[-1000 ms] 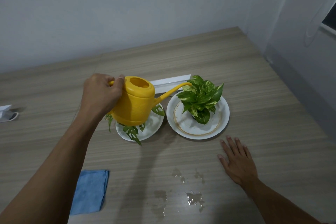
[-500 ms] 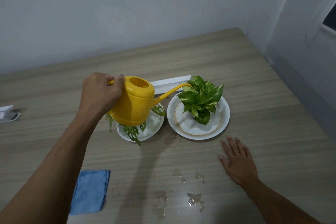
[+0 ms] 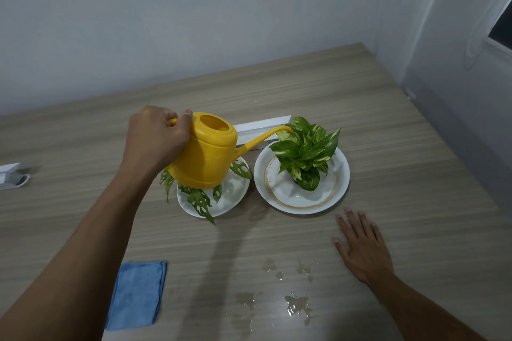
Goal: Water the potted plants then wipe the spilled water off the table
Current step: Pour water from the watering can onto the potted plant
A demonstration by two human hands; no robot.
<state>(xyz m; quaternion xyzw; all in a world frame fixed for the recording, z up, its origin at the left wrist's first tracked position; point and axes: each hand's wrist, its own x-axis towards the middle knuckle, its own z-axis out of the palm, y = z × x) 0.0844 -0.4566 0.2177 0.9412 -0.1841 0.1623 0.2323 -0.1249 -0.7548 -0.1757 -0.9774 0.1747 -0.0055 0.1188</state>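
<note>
My left hand grips the handle of a yellow watering can, held tilted above the left plant. The spout tip reaches the leaves of the right plant. Each plant stands on a white plate; the right plate is larger than the left plate. The can hides most of the left plant. My right hand lies flat on the table with fingers apart, just in front of the right plate. Spilled water forms puddles near the front. A folded blue cloth lies at the front left.
The wooden table meets a wall at the back and ends at an edge on the right. A white strip lies behind the plants. A small white object sits at the far left.
</note>
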